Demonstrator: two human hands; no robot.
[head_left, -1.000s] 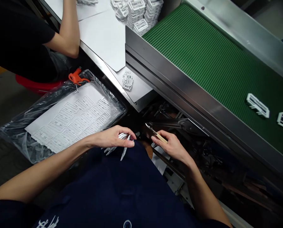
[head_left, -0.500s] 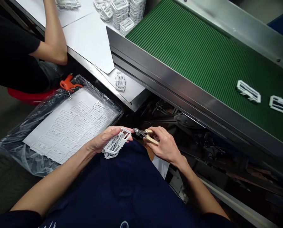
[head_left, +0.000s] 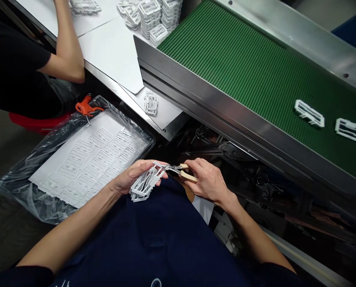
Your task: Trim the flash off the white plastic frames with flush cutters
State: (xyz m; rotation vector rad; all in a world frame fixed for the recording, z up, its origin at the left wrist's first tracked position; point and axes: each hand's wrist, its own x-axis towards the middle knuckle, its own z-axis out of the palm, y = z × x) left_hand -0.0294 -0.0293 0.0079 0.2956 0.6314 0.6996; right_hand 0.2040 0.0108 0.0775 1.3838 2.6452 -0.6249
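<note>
In front of my body, my left hand (head_left: pixel 129 176) grips several white plastic frames (head_left: pixel 144 186), bunched together at uneven angles. My right hand (head_left: pixel 208 180) is wrapped round the cream handles of a pair of nippers (head_left: pixel 188 176). The metal jaws reach the upper right corner of the frames, close to my left fingertips. Whether the blades touch the plastic is too small to tell.
A green conveyor belt (head_left: pixel 243 67) carries white frames (head_left: pixel 309 113) at right. Stacked frames (head_left: pixel 149 16) stand beside its far end. At left, an orange air gun (head_left: pixel 87 107) lies by a plastic-lined box with a layered white sheet (head_left: pixel 61 159). A co-worker's arm (head_left: pixel 68 48) rests on the table.
The nippers have moved left, their jaws now at the corner of the frames in my left hand. On the belt, the frames have shifted slightly left in view.
</note>
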